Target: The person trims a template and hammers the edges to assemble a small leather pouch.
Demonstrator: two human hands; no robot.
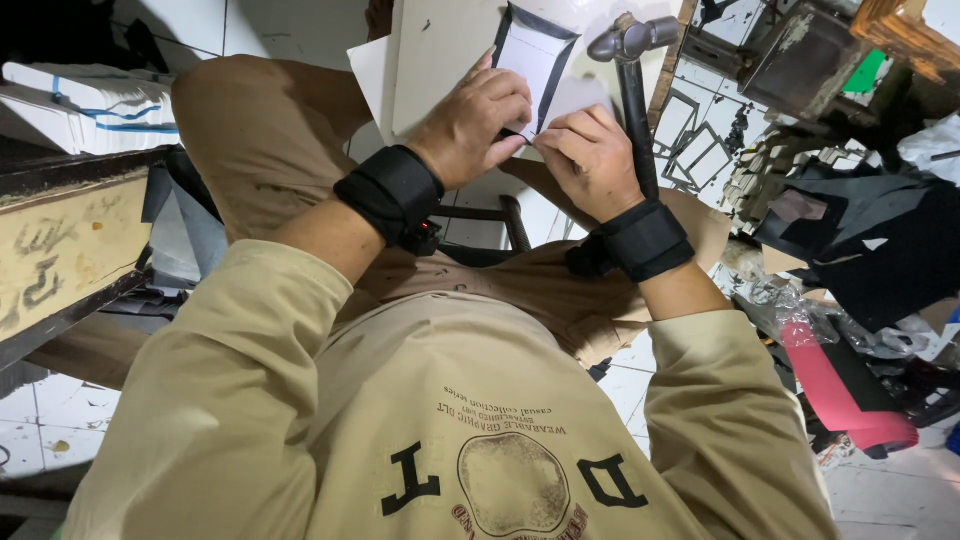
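My left hand (pixel 475 120) presses down on a flat white piece with a dark folded border (pixel 535 55), which lies on a pale board (pixel 440 45) across my lap. My right hand (pixel 590 155) pinches the lower edge of that same piece with thumb and fingertips. Both wrists wear black straps. A hammer (pixel 632 70) with a grey metal head and dark handle lies just right of my right hand, its handle running under the wrist.
Several finished dark-bordered white pieces (pixel 695 140) lie on the tiled floor at the right, beside black sheet scraps (pixel 870 240) and a red roll (pixel 840 385). A worn wooden bench (pixel 60 240) stands at the left, with white boxes (pixel 80 105) behind it.
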